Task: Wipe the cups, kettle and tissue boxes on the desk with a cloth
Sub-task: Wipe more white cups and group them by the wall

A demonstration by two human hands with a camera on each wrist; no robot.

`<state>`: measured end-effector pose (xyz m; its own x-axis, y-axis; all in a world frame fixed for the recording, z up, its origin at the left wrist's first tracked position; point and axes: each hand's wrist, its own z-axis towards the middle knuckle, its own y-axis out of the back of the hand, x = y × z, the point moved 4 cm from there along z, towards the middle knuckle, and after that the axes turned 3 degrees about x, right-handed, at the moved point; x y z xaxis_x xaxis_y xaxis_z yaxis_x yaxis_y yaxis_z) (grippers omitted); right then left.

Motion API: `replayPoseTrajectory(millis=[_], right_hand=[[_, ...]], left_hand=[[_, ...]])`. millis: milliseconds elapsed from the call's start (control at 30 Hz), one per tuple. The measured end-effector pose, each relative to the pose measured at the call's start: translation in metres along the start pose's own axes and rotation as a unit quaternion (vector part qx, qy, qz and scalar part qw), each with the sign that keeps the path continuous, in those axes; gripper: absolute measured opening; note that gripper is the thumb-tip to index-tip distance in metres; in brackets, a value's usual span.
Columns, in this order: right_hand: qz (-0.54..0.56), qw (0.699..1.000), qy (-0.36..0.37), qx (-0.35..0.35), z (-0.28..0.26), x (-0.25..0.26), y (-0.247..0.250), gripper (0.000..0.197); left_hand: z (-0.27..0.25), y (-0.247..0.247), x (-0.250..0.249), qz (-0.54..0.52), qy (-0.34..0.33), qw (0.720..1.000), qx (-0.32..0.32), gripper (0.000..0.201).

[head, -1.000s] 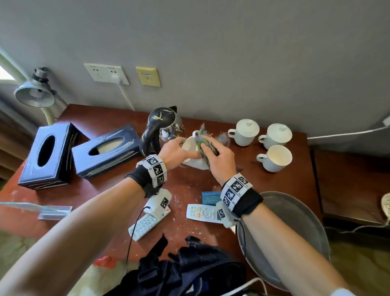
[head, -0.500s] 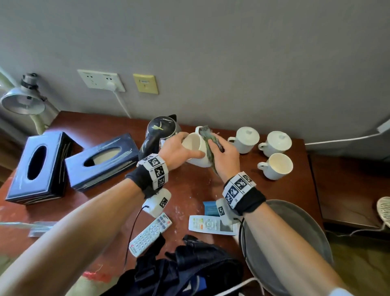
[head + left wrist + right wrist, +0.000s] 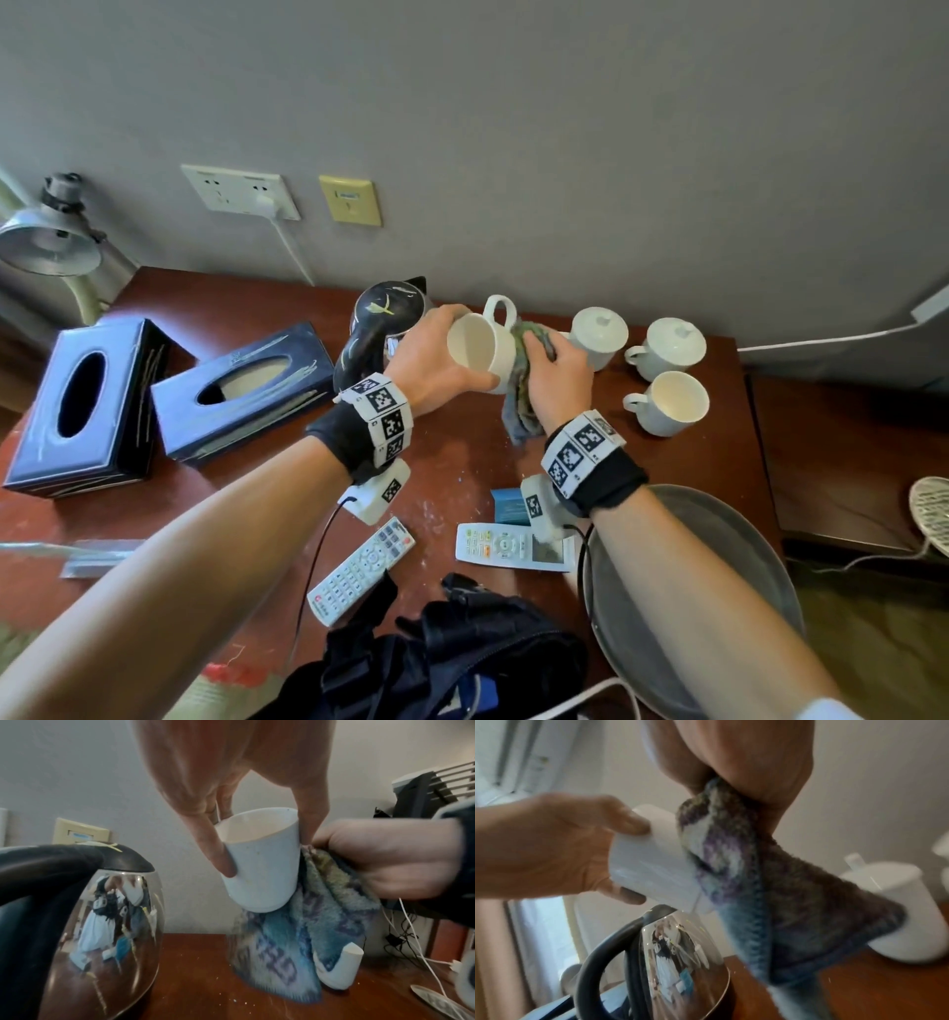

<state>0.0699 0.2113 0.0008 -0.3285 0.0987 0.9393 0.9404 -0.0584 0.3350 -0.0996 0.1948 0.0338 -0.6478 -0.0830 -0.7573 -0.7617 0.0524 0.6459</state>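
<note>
My left hand (image 3: pixel 436 360) grips a white cup (image 3: pixel 482 345) by its rim, lifted and tilted on its side above the desk, handle up. My right hand (image 3: pixel 557 372) holds a blue-green cloth (image 3: pixel 521 406) pressed against the cup's bottom and side. In the left wrist view the cup (image 3: pixel 262 862) sits between finger and thumb, the cloth (image 3: pixel 316 914) hanging behind it. The right wrist view shows the cloth (image 3: pixel 736 866) wrapped over the cup (image 3: pixel 654 862). A steel kettle (image 3: pixel 380 329) with a black lid stands just left of the cup. Two dark blue tissue boxes (image 3: pixel 82 406) (image 3: pixel 241 390) lie at the left.
Two lidded white cups (image 3: pixel 598 334) (image 3: pixel 667 347) and one uncovered cup (image 3: pixel 672 403) stand at the back right. Two remotes (image 3: pixel 362 570) (image 3: pixel 513 546), a blue card (image 3: pixel 509 506), a grey round tray (image 3: pixel 744 565) and a dark bag (image 3: pixel 452 663) lie near the front edge. A lamp (image 3: pixel 49 241) stands far left.
The cup has been lifted off the desk and turned on its side, handle now up. The cloth moved from inside the rim to the cup's outside and bottom.
</note>
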Motion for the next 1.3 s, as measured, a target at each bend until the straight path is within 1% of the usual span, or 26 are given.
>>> replayPoseTrajectory(millis=[67,167,200,233,333,367,400,467,533,600,633,667,700,733,800,867,933,967,1033,1100,1133,1200,1300], right_hand=[[-0.03,0.998,0.051,0.013,-0.007,0.01,-0.006,0.031],[-0.084,0.982,0.171,0.008,-0.02,0.021,-0.012,0.03],[-0.089,0.98,0.18,0.005,-0.02,0.019,-0.012,0.03],[-0.087,0.984,0.157,0.003,-0.017,0.013,-0.011,0.03],[-0.061,0.998,0.018,0.006,-0.003,-0.011,-0.007,0.032],[-0.047,0.999,-0.002,0.009,-0.002,-0.014,-0.007,0.032],[-0.038,0.999,-0.003,0.011,-0.002,-0.014,-0.007,0.032],[-0.029,0.999,0.029,0.016,-0.007,-0.006,-0.007,0.032],[-0.02,0.995,0.092,0.033,-0.015,0.006,-0.006,0.033],[-0.042,0.985,0.16,0.043,-0.02,0.014,-0.002,0.033],[-0.062,0.982,0.172,0.042,-0.019,0.013,0.001,0.032],[-0.075,0.984,0.155,0.04,-0.015,0.009,0.005,0.033],[-0.072,0.99,0.114,0.034,-0.01,0.003,0.01,0.033],[-0.046,0.997,0.062,0.024,-0.004,-0.005,0.015,0.032],[0.049,0.999,-0.02,0.001,0.002,-0.016,0.02,0.028],[0.168,0.983,-0.077,-0.01,0.003,-0.02,0.017,0.02],[0.272,0.954,-0.125,-0.014,0.003,-0.02,0.012,0.02],[0.299,0.944,-0.141,-0.012,0.005,-0.021,0.009,0.022],[0.3,0.941,-0.157,0.001,0.009,-0.024,0.006,0.027],[0.29,0.941,-0.176,0.01,0.013,-0.028,0.007,0.025],[0.289,0.938,-0.19,0.015,0.015,-0.03,0.007,0.023],[0.287,0.933,-0.213,0.035,0.018,-0.032,0.007,0.015],[0.27,0.93,-0.238,0.07,0.022,-0.035,0.004,0.015]], left_hand=[[0.001,-0.001,0.002,0.0,0.009,1.0,-0.001,0.086],[0.0,-0.001,0.007,-0.002,0.02,1.0,-0.005,0.087],[-0.001,-0.001,0.008,0.0,0.02,1.0,-0.007,0.089],[-0.002,-0.002,0.009,0.004,0.017,1.0,-0.009,0.089],[-0.006,-0.007,0.007,0.032,0.0,0.999,0.0,0.09],[-0.007,-0.009,0.007,0.037,-0.003,0.999,0.003,0.089],[-0.006,-0.01,0.007,0.035,-0.002,0.999,0.005,0.089],[-0.004,-0.011,0.008,0.022,0.007,1.0,0.004,0.088],[-0.001,-0.008,0.008,-0.008,0.015,1.0,-0.002,0.086],[0.0,-0.004,0.007,-0.035,0.017,0.999,-0.01,0.084],[0.001,-0.003,0.006,-0.041,0.016,0.999,-0.013,0.084],[0.0,-0.004,0.006,-0.046,0.016,0.999,-0.014,0.083],[-0.001,-0.005,0.006,-0.056,0.015,0.998,-0.017,0.083],[-0.002,-0.007,0.006,-0.067,0.011,0.998,-0.017,0.082],[-0.002,-0.011,0.004,-0.084,0.003,0.996,-0.01,0.081],[0.0,-0.014,0.002,-0.126,0.013,0.992,0.007,0.083],[0.001,-0.017,0.002,-0.176,0.034,0.983,0.032,0.089],[0.002,-0.019,0.004,-0.193,0.043,0.979,0.049,0.092],[0.001,-0.021,0.005,-0.203,0.048,0.974,0.092,0.094],[0.0,-0.018,0.003,-0.158,0.022,0.979,0.127,0.091],[0.0,-0.016,0.003,-0.126,0.006,0.983,0.134,0.091],[0.001,-0.01,0.002,-0.075,-0.025,0.989,0.125,0.097],[0.002,-0.005,0.003,-0.085,-0.046,0.988,0.12,0.098]])
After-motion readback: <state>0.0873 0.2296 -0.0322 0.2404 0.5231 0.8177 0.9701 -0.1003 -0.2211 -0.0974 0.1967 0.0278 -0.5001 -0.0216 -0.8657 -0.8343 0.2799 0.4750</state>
